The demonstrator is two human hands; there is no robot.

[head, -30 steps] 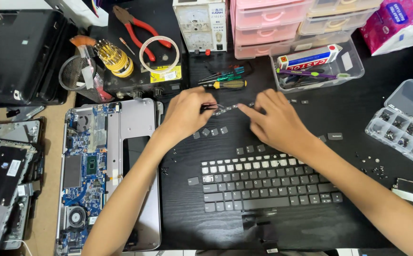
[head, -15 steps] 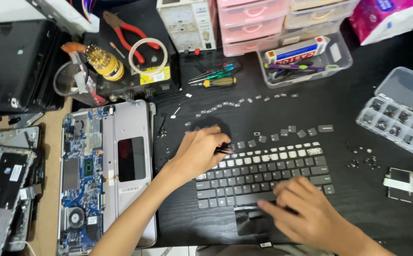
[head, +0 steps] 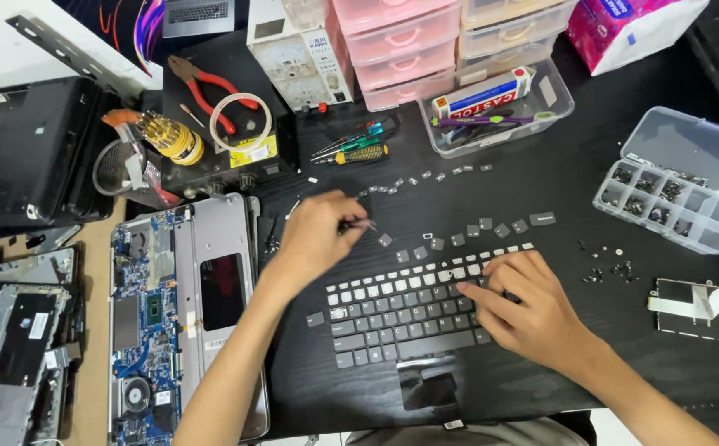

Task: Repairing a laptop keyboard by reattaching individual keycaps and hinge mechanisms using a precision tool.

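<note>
We rest our right hand (head: 533,310) flat on the keyboard (head: 413,310), fingertips pressing the upper key rows, gripping nothing. Our left hand (head: 322,235) hovers just above the keyboard's upper left corner, fingers pinched on a thin, dark tool whose kind we cannot tell. The keyboard's long axis runs left to right on the black mat (head: 541,190); the right hand is nearer. Detached keycaps (head: 458,239), small, square, matte plastic, lie scattered beyond the top row. An opened laptop chassis (head: 186,314) sits well left.
</note>
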